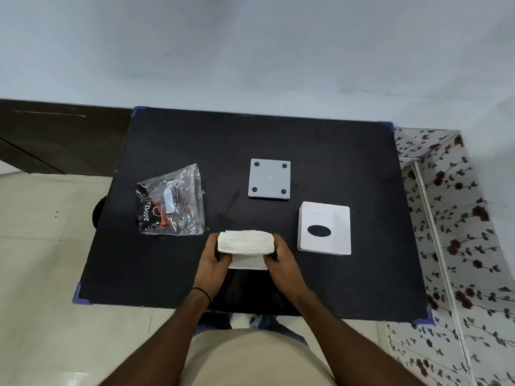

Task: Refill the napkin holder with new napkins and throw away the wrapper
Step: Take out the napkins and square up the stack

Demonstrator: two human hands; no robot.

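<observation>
A thick stack of white napkins (246, 243) is held just above the front middle of the black table (320, 288). My left hand (214, 263) grips its left side and my right hand (282, 261) grips its right side. The empty clear plastic wrapper (172, 203), printed in black and red, lies crumpled to the left of the stack. The white napkin holder cover (324, 228), with a dark oval slot on top, stands to the right. The holder's grey square base plate (269, 179), with dark round feet at its corners, lies farther back in the middle.
The table has blue corner guards (80, 295) and stands against a pale wall (250, 51). A flower-patterned surface (451, 218) runs along the right side. Tiled floor (41, 246) lies to the left.
</observation>
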